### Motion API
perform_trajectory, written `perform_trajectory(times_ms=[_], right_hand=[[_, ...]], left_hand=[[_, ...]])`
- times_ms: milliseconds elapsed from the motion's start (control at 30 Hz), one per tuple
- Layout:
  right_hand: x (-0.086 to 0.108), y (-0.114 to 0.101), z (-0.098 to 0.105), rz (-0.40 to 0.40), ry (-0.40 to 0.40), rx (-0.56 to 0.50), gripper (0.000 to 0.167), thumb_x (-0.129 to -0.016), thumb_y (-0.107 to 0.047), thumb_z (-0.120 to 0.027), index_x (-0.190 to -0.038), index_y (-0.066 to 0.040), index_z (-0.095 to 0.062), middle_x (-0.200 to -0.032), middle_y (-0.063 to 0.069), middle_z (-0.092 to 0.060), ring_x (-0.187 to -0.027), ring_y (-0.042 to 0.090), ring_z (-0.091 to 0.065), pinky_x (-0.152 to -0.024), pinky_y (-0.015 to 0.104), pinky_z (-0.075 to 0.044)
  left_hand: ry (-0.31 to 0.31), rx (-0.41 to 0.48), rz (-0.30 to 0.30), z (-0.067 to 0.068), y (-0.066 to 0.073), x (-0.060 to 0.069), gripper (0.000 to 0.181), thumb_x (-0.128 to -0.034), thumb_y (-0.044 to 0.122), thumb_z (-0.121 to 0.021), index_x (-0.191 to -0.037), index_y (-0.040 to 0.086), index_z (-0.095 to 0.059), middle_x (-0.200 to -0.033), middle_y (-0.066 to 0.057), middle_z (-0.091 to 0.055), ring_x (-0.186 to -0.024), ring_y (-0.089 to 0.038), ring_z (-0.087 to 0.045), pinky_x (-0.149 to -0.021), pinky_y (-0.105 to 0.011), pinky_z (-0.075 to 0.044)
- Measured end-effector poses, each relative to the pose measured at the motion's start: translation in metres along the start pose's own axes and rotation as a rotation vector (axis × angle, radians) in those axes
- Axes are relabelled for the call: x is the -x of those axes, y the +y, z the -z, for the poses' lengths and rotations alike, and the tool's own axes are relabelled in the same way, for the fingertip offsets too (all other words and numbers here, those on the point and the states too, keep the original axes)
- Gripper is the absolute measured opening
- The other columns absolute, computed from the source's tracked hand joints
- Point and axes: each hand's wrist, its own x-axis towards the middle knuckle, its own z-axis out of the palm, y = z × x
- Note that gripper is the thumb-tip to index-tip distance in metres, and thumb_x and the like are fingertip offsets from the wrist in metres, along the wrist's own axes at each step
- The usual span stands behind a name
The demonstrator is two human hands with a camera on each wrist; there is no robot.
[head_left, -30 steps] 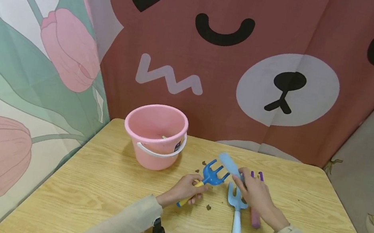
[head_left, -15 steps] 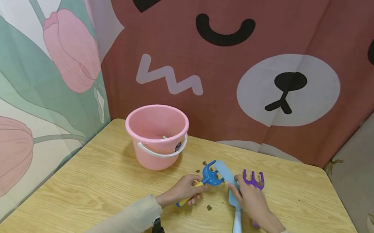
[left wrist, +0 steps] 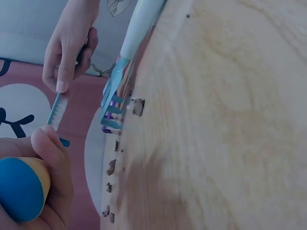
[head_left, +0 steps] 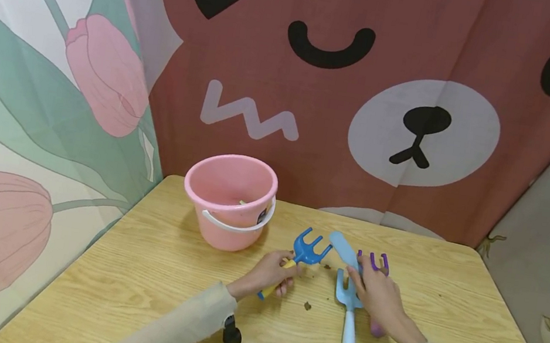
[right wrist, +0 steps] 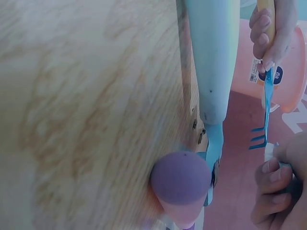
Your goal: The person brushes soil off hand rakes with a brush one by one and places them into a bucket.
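My left hand (head_left: 273,272) grips the yellow handle of a small blue fork (head_left: 308,252), its tines raised toward the back. My right hand (head_left: 382,294) holds a light-blue flat piece, brush-like in the left wrist view (left wrist: 58,109), its end close to the blue fork's tines. A light-blue fork (head_left: 349,339) lies on the table beside the right hand. Partly under that hand is a purple fork (head_left: 377,329). Small brown bits (head_left: 307,305) lie on the table between the hands. In the right wrist view the blue tines (right wrist: 259,139) are close to the held piece.
A pink bucket (head_left: 229,230) with a white handle stands at the back left of the wooden table (head_left: 143,270), something small and pale inside it. Behind the table hangs a printed bear curtain (head_left: 316,112).
The flat piece moved left over the blue fork's tines, then back right. My left hand has shifted slightly left and back with the blue fork. Brown bits near the tines lie differently.
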Motion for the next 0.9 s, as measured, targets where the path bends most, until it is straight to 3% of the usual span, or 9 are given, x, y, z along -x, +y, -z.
perform_trajectory(times_ms=[133,300,600,733,900], right_hand=[[0.001,0.0,0.001,0.002,0.01,0.004,0.039,-0.104,-0.027,-0.054,-0.124,0.005,-0.054,-0.049,-0.007,-0.038,-0.038,0.008,-0.036,-0.036,0.027,-0.031],[0.004,0.0,0.003,0.015,0.021,-0.008,0.032,-0.103,-0.026,-0.055,-0.119,0.002,-0.055,-0.05,-0.008,-0.037,-0.038,0.007,-0.034,-0.036,0.025,-0.029],[0.008,0.003,0.002,0.042,0.036,-0.02,0.024,-0.101,-0.023,-0.059,-0.111,-0.002,-0.053,-0.051,-0.009,-0.035,-0.036,0.005,-0.032,-0.035,0.021,-0.026],[0.009,0.003,0.002,0.032,0.013,-0.023,0.024,-0.101,-0.024,-0.059,-0.111,-0.002,-0.054,-0.05,-0.009,-0.036,-0.036,0.005,-0.032,-0.035,0.021,-0.026],[0.009,0.003,0.002,0.037,0.002,-0.024,0.023,-0.101,-0.023,-0.06,-0.11,-0.002,-0.055,-0.049,-0.01,-0.035,-0.036,0.004,-0.03,-0.035,0.02,-0.025]], left_hand=[[-0.002,0.014,0.007,0.004,0.004,-0.001,0.026,-0.0986,0.019,-0.064,-0.112,-0.002,-0.059,-0.075,-0.03,-0.064,-0.043,-0.013,-0.054,-0.041,-0.027,-0.05],[0.009,0.041,0.018,0.006,0.008,-0.002,0.015,-0.0989,0.016,-0.063,-0.099,0.002,-0.059,-0.075,-0.033,-0.063,-0.043,-0.012,-0.054,-0.04,-0.026,-0.048],[0.01,0.013,0.003,0.012,0.016,-0.003,0.012,-0.0996,0.012,-0.06,-0.098,0.0,-0.056,-0.077,-0.035,-0.062,-0.044,-0.012,-0.053,-0.041,-0.024,-0.048],[0.001,0.015,-0.032,0.016,0.02,-0.006,0.012,-0.0991,0.009,-0.06,-0.097,-0.001,-0.055,-0.072,-0.03,-0.061,-0.044,-0.012,-0.053,-0.043,-0.027,-0.048],[0.002,-0.017,-0.062,0.022,0.029,-0.008,0.015,-0.0985,0.012,-0.062,-0.096,-0.001,-0.056,-0.063,-0.013,-0.061,-0.046,-0.016,-0.055,-0.044,-0.028,-0.049]])
